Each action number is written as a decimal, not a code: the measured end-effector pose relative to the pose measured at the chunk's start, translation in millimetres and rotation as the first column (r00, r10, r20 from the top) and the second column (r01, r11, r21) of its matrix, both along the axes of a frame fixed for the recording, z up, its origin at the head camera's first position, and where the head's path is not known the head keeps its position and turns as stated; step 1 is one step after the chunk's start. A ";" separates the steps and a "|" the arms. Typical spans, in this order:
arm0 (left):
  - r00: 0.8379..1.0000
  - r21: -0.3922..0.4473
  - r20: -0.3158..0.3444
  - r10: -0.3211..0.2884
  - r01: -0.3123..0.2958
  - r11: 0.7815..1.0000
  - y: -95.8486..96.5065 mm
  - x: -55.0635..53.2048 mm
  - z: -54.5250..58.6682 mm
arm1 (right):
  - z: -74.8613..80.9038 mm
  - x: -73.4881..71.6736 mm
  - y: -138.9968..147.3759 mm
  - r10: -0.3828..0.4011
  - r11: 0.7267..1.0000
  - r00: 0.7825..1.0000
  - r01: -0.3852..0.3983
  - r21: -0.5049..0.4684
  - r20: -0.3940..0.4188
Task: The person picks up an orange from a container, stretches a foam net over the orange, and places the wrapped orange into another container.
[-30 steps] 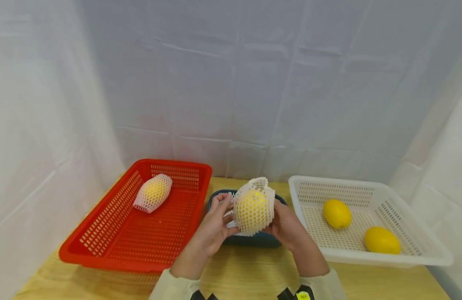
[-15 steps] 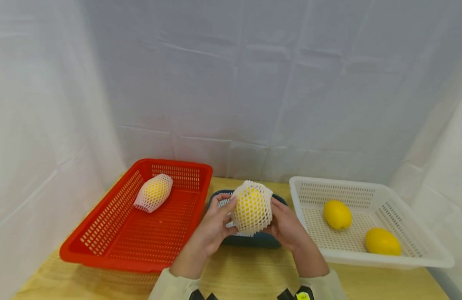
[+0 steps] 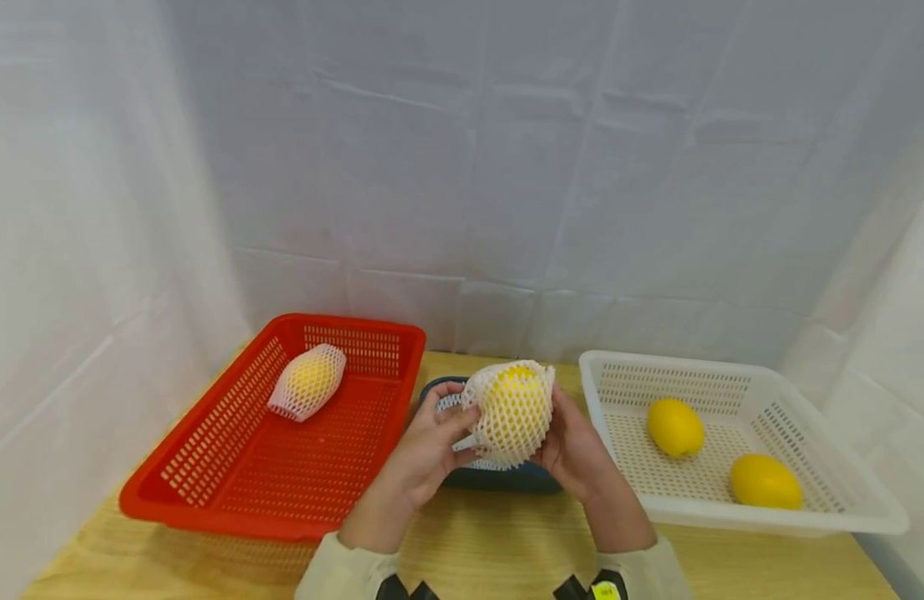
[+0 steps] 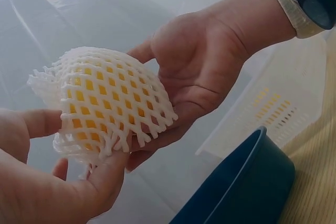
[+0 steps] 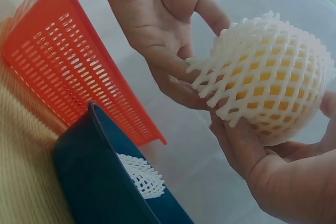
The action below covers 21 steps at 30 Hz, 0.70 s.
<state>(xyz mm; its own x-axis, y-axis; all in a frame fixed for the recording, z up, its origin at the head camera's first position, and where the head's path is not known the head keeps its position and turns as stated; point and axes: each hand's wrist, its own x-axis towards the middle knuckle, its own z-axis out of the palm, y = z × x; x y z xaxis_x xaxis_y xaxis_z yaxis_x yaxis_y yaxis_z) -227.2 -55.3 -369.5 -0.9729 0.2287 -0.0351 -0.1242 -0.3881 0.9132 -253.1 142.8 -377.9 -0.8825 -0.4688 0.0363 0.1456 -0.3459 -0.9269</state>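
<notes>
- We have a yellow fruit (image 3: 517,417) between both hands, wrapped in a white foam net (image 4: 113,85); a bare patch of yellow shows at the net's upper edge in the head view.
- Our left hand (image 3: 422,448) grips one side of the netted fruit between thumb and fingers.
- Our right hand (image 3: 572,450) grips the other side, its fingers curved around the bundle.
- We hold the fruit up clear of a dark blue basin (image 3: 499,481), in which white netting (image 5: 144,177) lies.
- To our left stands a red slotted basket (image 3: 222,523); near its far end lies a wrapped yellow fruit (image 3: 310,383) in its own pale net.
- To our right stands a white slotted basket (image 3: 675,363) with two unwrapped fruits, one farther back (image 3: 675,427), the other by the near wall (image 3: 766,482).
- All three containers rest on a wood-grained table (image 3: 499,542), and a pale, creased sheet (image 3: 462,183) hangs behind.
- We wear light sleeves (image 3: 645,568) and dark wrist devices (image 3: 591,588).
</notes>
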 end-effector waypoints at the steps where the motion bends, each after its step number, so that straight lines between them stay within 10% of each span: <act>1: 1.000 -0.009 0.001 -0.005 0.005 1.000 0.0 -0.1 -0.2 | -0.2 -0.1 0.0 -0.004 1.000 1.000 0.004 -0.003 0.001; 21: 0.961 -0.200 -0.256 0.103 -0.157 0.967 3.8 2.5 0.2 | -1.0 1.4 -1.8 -0.019 1.000 0.999 0.019 -0.011 0.034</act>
